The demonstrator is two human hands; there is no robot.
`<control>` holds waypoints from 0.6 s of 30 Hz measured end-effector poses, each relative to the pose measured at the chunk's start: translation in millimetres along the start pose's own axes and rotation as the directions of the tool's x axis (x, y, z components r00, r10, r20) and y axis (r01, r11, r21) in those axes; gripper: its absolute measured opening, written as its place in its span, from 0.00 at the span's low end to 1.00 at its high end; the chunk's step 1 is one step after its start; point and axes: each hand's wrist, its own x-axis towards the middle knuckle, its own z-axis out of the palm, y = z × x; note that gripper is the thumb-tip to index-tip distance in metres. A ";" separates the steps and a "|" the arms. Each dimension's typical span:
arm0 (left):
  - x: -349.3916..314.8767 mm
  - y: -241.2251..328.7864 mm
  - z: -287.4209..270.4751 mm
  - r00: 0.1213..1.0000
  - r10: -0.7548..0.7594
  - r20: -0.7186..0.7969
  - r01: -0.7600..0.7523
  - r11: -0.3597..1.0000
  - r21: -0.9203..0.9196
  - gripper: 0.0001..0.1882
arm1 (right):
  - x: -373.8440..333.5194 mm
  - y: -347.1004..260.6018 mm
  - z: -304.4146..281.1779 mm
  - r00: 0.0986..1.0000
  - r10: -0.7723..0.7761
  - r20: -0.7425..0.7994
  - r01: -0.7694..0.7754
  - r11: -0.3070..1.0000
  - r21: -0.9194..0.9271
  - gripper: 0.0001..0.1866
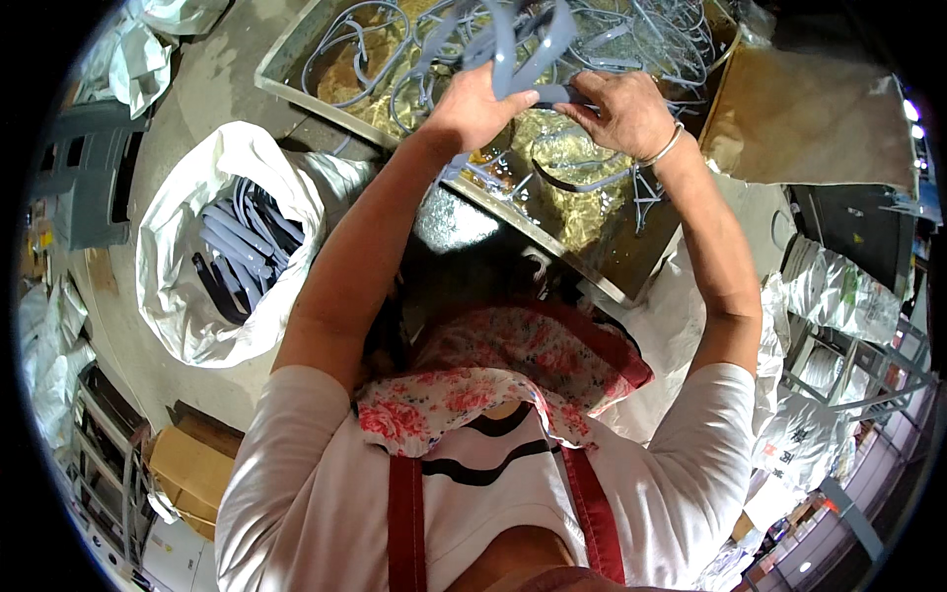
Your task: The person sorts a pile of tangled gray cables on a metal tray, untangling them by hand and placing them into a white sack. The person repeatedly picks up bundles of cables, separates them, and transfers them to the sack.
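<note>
Over a metal water trough, my left hand is closed around a looped bundle of grey plastic strips, blurred at the top. My right hand pinches the darker end of a grey strip between thumb and fingers, close beside the left hand. Shallow water in the trough holds a tangle of thin grey strips. One curved dark strip lies below my hands.
To the left stands an open white sack with grey and black strip pieces inside. A brown board is at the trough's right. Cardboard box lies lower left, grey crate farther left, and white sacks on the right.
</note>
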 end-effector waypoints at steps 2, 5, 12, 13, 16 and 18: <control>-2.5 14.1 -10.1 0.996 -0.084 0.013 0.085 0.995 -0.043 0.21 | -2.6 -3.9 -4.5 0.995 0.037 0.091 -0.041 0.998 0.043 0.16; 6.7 10.9 -18.6 0.950 -0.292 -0.106 0.291 0.956 -0.029 0.23 | -13.0 1.9 10.5 0.955 0.259 -0.147 -0.156 0.855 0.495 0.17; 13.5 -26.8 -53.9 0.843 -0.498 -0.202 0.040 0.434 -0.900 0.17 | -111.9 34.9 180.4 0.674 0.474 0.567 -0.495 0.859 -0.129 0.21; 13.1 -29.8 -55.8 0.853 -0.498 -0.155 0.018 0.325 -0.946 0.16 | -132.5 36.2 205.7 0.648 0.401 0.647 -0.441 0.891 -0.111 0.19; 14.5 -38.4 -51.0 0.851 -0.456 -0.258 0.025 0.527 -0.850 0.10 | -143.2 38.0 212.8 0.725 0.473 0.501 -0.507 0.858 -0.078 0.13; 11.0 -37.1 -46.2 0.859 -0.454 -0.236 0.121 0.628 -0.769 0.10 | -103.1 15.9 140.7 0.772 0.606 0.195 -0.606 0.793 -0.065 0.22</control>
